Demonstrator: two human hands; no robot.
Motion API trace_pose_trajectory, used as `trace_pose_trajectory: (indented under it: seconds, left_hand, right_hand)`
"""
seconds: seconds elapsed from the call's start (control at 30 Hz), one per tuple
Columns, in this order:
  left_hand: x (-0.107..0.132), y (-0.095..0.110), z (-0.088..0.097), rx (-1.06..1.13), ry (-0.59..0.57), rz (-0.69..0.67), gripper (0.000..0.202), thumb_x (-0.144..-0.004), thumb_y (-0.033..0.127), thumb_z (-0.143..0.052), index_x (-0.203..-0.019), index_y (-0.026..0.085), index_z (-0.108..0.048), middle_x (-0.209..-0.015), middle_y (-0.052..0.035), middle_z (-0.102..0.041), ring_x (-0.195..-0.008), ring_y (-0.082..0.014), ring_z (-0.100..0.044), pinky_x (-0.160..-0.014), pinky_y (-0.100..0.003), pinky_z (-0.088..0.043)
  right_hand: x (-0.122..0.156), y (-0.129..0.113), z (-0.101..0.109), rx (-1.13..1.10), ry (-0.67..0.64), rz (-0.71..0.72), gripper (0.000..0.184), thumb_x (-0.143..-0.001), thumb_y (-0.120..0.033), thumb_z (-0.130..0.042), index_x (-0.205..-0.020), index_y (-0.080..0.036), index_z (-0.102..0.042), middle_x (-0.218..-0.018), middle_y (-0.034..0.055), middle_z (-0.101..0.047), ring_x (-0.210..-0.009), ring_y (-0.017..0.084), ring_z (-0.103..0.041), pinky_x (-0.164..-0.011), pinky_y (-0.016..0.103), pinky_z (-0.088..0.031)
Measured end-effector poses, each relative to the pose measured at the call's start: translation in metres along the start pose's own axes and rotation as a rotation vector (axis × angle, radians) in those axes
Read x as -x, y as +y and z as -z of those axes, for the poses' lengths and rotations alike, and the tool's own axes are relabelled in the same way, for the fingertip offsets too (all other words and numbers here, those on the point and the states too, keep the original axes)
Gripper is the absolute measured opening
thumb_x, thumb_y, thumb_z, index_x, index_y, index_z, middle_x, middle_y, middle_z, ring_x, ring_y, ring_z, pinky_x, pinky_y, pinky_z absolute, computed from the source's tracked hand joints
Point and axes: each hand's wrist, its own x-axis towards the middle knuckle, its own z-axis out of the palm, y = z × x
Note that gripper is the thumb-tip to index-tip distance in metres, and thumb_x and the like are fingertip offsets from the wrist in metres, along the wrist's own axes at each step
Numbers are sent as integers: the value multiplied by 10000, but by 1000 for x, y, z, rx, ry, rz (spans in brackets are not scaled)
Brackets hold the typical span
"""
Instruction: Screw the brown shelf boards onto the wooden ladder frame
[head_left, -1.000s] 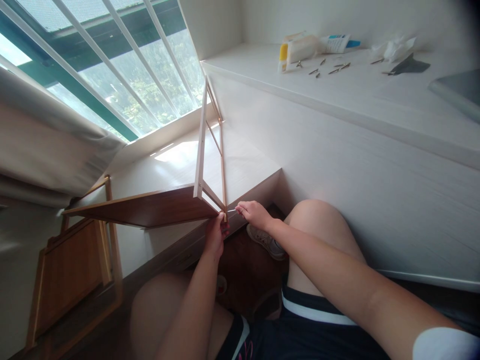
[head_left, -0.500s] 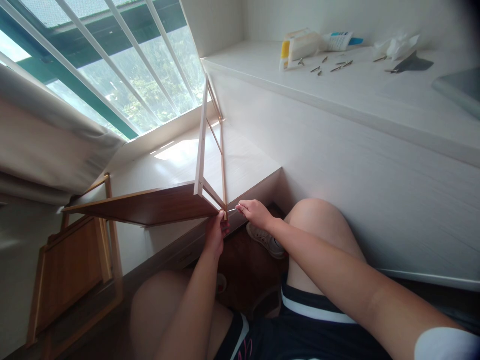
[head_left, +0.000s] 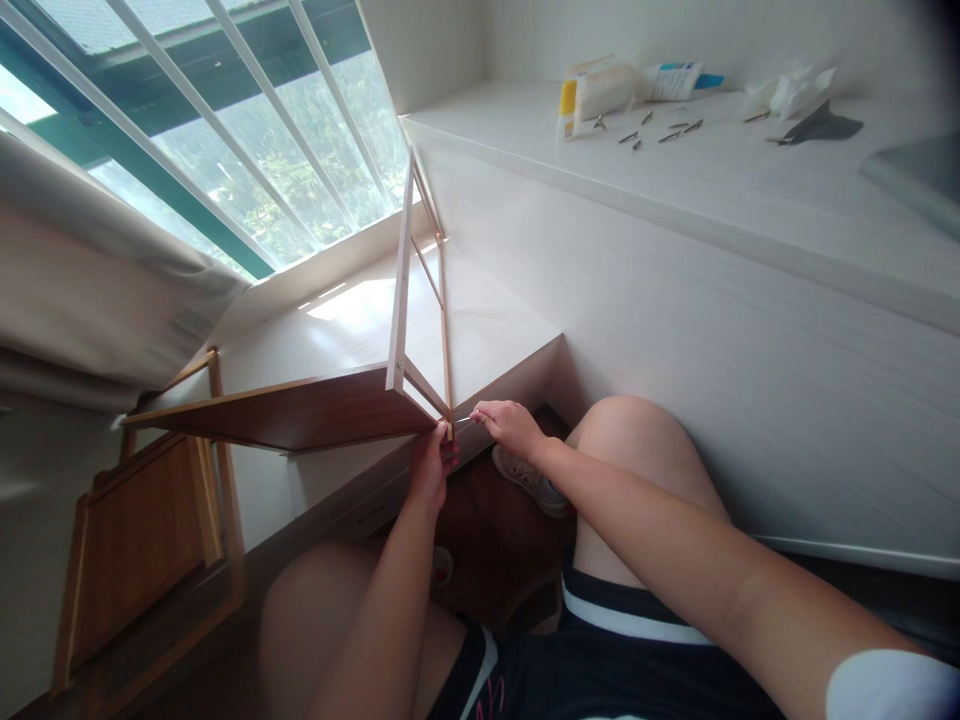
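A wooden frame piece (head_left: 403,290) with a brown panel (head_left: 300,412) stands tilted on the pale ledge. My left hand (head_left: 430,472) is closed around the frame's near lower corner, thumb on the wood. Just to its right, my right hand (head_left: 510,428) pinches a thin, shiny metal tool (head_left: 464,420), which looks like a screwdriver or hex key. The tool's shaft points left and meets the frame corner beside my left fingertips. Its handle end is hidden in my fingers, and its tip is too small to make out.
Several screws (head_left: 670,136), a yellow-capped container (head_left: 600,90), a blue-capped tube (head_left: 675,82), crumpled plastic (head_left: 795,92) and a dark flat piece (head_left: 821,124) lie on the upper shelf. A folded wooden piece (head_left: 142,540) stands at left, near the curtain (head_left: 97,270). My knees flank my arms.
The view has shifted very slightly. Both hands keep their places at the frame corner, with the tool still in my right hand.
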Motion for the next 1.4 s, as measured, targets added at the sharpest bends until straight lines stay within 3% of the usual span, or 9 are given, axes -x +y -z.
trace_pose_trajectory:
  seconds: [0.67,1.0,1.4]
  left_hand:
    - [-4,-4,3,-17,-2,-14,423,-669,522,-776,-889,169,-700,-780,-15,-641,-626,-101,-545,-526,-220,-374]
    - [-2,-3,4,-25,-24,-23,428,-687,536,-761,-891,163,-711,-809,-28,-632,-648,-101,-541,-537,-216,-387]
    - [-2,-4,4,-22,-16,-16,438,-676,542,-764,-897,167,-707,-779,-21,-636,-627,-99,-545,-534,-222,-385]
  right_hand:
    - [1,3,-2,-56,-5,43,348,-1010,-412,-444,-827,-218,-667,-834,35,-705,-773,170,-614,-692,245,-355]
    - [1,6,-4,-23,-16,34,295,-1005,-404,-457,-929,-250,-696,-917,33,-737,-855,185,-645,-723,245,-375]
    - [1,3,-6,-212,-22,-36,358,-983,-433,-472,-827,-203,-696,-731,15,-674,-667,150,-569,-654,235,-366]
